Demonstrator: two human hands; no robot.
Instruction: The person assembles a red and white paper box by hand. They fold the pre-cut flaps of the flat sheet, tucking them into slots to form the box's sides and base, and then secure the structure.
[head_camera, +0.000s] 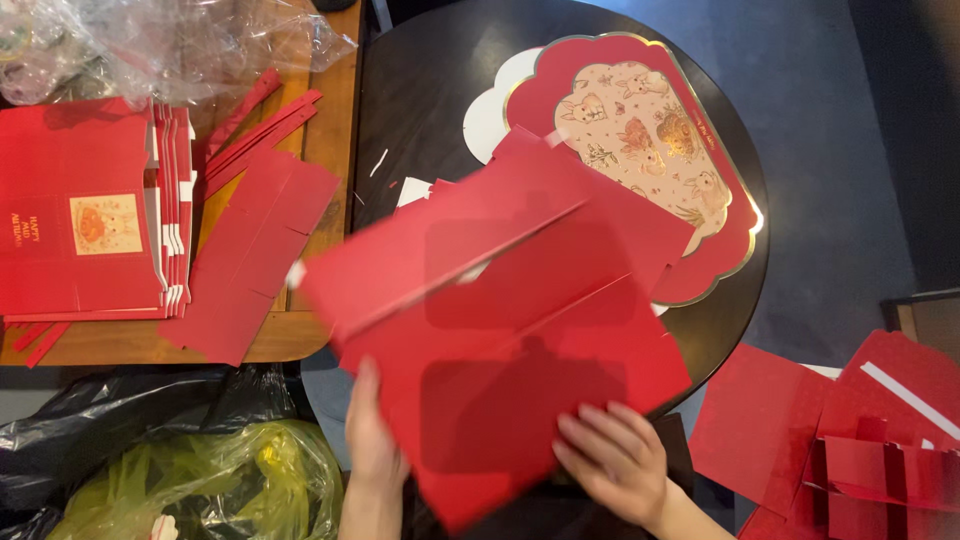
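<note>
A large flat red cardboard box blank (500, 310) with fold creases is held tilted over the near edge of a round black table (440, 90). My left hand (372, 440) grips its lower left edge, thumb on top. My right hand (615, 460) presses on its lower right part, fingers spread over the card. Behind it on the table lies a scalloped red lid (720, 240) with a gold rim and a pink panel of drawn rabbits.
At left, a wooden table (325, 140) carries a stack of folded red boxes (85, 210), loose red card pieces (255, 250) and clear plastic wrap (170, 40). Black and yellow-green plastic bags (200, 470) sit below. More red card pieces (850, 430) lie at lower right.
</note>
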